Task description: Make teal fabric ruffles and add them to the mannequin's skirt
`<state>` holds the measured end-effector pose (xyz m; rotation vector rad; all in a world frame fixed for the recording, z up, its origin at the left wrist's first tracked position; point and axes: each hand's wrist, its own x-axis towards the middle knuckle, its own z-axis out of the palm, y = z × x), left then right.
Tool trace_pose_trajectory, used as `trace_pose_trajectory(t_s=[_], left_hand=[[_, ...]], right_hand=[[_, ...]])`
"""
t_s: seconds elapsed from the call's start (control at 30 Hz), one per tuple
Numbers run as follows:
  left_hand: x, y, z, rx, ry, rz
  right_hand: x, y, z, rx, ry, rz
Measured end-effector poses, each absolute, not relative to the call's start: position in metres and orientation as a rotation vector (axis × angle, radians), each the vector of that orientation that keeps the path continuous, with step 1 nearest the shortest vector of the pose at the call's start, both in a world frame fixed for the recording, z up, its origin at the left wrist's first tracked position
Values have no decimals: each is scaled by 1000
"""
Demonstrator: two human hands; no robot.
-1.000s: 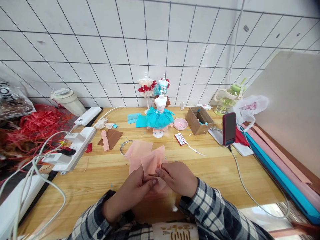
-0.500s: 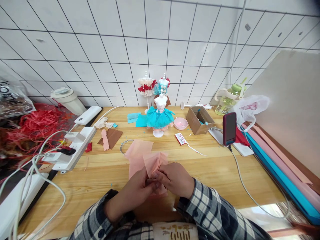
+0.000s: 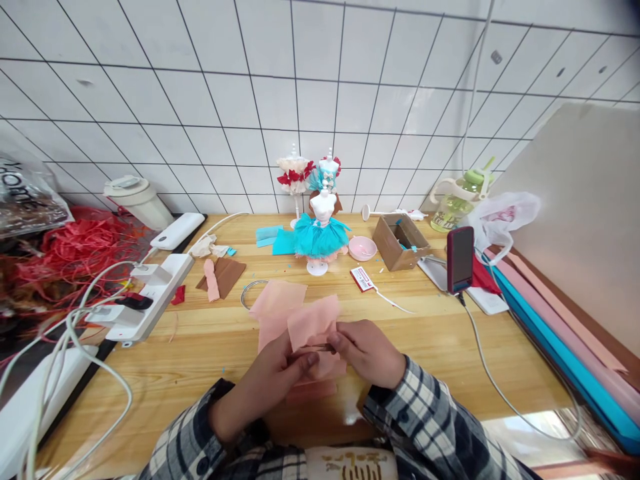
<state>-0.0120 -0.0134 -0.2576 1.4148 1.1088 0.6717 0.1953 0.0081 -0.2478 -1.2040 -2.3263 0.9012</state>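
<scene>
A piece of peach crepe paper (image 3: 315,320) is stretched between my hands above the table. Its left side is pinched by my left hand (image 3: 273,370), thumb pressed on its lower edge. My right hand (image 3: 373,352) grips the right side between thumb and bent fingers. A thin dark strip shows along the paper between the thumbs; whether it is a fold, a gap or a tool I cannot tell. Beneath and behind lie more peach paper sheets (image 3: 275,301). Beyond them stands a small white dress form (image 3: 324,207) wearing a turquoise tutu (image 3: 321,237).
A coil of wire (image 3: 246,295), a labelled card (image 3: 361,279), a pink bowl (image 3: 363,249) and a cardboard box (image 3: 395,250) lie past the paper. At right a phone (image 3: 460,260) stands upright on a cable. A power strip (image 3: 150,300) with cables lies at left.
My right hand has shifted right and slightly up, away from my left. The bunched paper between them is now spread flatter, with the thin dark strip showing.
</scene>
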Motion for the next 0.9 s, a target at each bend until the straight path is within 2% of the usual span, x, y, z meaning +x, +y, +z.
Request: trace_pose_trajectory(t_s=[0.2,0.4,0.57,0.73,0.9], left_hand=[[-13,-12,-248,1293,1132,749],[-15,-13,-253,1195,1076,676],[-17,-12,-258,1234,1151,666],[-19,-13,-256,1146,1125,722],[-22,-14,-256,1019,1130,794]], right_hand=[[237,17,-270,-1369,-2154,847],[259,27,-301,-2057,-2163,387],[253,31,-303,-1902,-2050,96],[225,45,-300,-1615,-2028,333],[199,69,-310,-1747,-2057,465]])
